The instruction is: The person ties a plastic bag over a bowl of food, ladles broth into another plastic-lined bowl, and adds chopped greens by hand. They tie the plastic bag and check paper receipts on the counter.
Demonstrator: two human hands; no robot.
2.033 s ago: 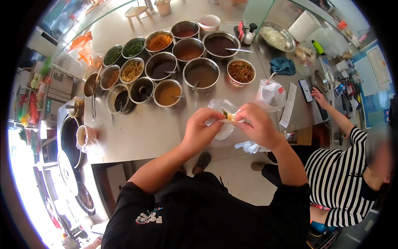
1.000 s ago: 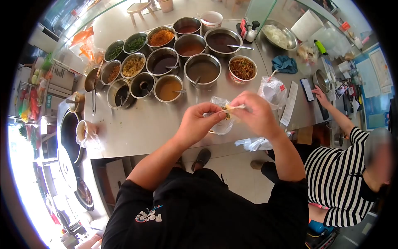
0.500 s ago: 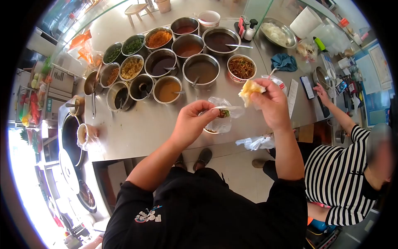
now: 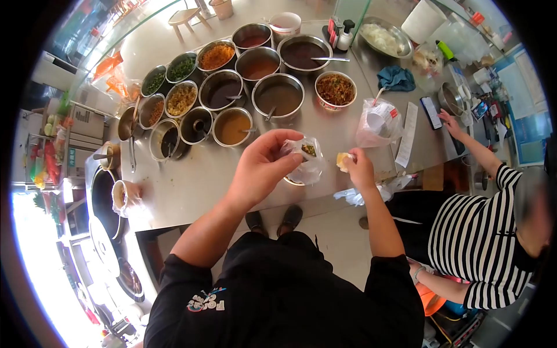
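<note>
My left hand [image 4: 264, 165] pinches the rim of a clear plastic bag [image 4: 310, 169] over the front part of the counter. Some dark green and brown food shows through the bag. Under it, part of a bowl's rim [image 4: 293, 181] peeks out. To the right, my right hand [image 4: 362, 169] grips a torn, pale yellow piece of bread-like food [image 4: 343, 162] near the counter's front edge. Beyond that hand stands a bagged drink cup [image 4: 377, 123] with a straw.
Several metal pots of sauces and toppings, such as a brown sauce pot [image 4: 278, 97], fill the back left. A paper bowl of noodles [image 4: 336, 90] sits behind my hands. A co-worker in a striped top [image 4: 478, 223] reaches onto the counter at right, beside a phone [image 4: 431, 113].
My right hand has come down and toward me with the yellow piece, uncovering the bagged cup. My left hand still holds the bag, nearly in place.
</note>
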